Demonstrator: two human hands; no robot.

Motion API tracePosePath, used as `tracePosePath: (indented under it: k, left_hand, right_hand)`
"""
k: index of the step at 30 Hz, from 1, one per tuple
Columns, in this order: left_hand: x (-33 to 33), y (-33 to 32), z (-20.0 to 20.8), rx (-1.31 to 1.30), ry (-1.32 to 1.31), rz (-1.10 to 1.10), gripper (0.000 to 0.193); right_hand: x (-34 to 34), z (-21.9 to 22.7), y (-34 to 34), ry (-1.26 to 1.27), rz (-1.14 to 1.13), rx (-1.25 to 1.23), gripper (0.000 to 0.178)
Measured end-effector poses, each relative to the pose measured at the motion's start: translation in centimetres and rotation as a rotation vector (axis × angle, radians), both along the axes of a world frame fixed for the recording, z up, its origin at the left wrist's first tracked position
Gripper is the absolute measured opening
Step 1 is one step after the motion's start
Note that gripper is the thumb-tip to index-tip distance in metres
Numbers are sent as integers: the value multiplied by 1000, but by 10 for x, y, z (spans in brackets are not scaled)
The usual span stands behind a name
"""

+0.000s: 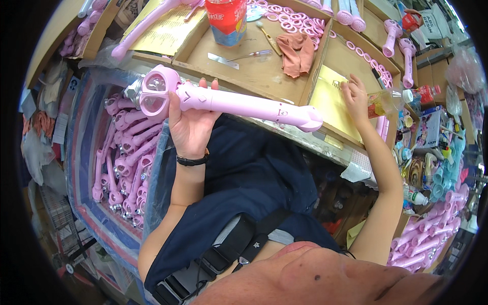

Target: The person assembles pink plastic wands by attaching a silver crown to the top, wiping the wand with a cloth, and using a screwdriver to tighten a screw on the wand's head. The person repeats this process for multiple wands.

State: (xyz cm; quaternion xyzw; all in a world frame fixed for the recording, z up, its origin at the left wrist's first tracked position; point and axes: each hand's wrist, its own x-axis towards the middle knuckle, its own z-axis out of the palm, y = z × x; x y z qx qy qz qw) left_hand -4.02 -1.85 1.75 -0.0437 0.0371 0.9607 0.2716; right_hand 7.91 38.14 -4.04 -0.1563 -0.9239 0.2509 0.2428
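Observation:
My left hand (194, 122) is closed around a pink handheld shower head (244, 105), gripping it just below its round clear-windowed head. The handle points to the right, level above the bench edge, and a chrome fitting shows at the far left end. Over a yellow sheet (328, 101) in a cardboard tray, my right hand (354, 96) has its fingers curled together. Small metal pieces (336, 85) lie by those fingertips. Whatever the right fingers may hold is too small to make out.
A blue-lined bag (81, 168) of finished-looking pink shower heads (129, 157) stands at left. The cardboard tray (195, 60) holds a screwdriver (256, 53), brush (269, 38), cloth (296, 53) and pink rings (295, 23). A red cup (226, 20) and a bottle (389, 101) stand nearby.

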Motion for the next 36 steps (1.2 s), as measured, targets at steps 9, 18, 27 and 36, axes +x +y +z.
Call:
tracePosePath:
  k: [9,18,27,36]
  left_hand:
    - [4,3,0,-26,36,68,34]
    - [29,22,0,-14,75,44,41]
    - [43,26,1,-49,154,107,44]
    - [42,25,-1,-54,168,117,44]
  right_hand:
    - [37,95,-60,39,208,657,25]
    - [42,97,-195,556,163,-1105,11]
    - [9,91,-226,390,15,-1001,10]
    - [7,87,-231,392,5,-950,10]
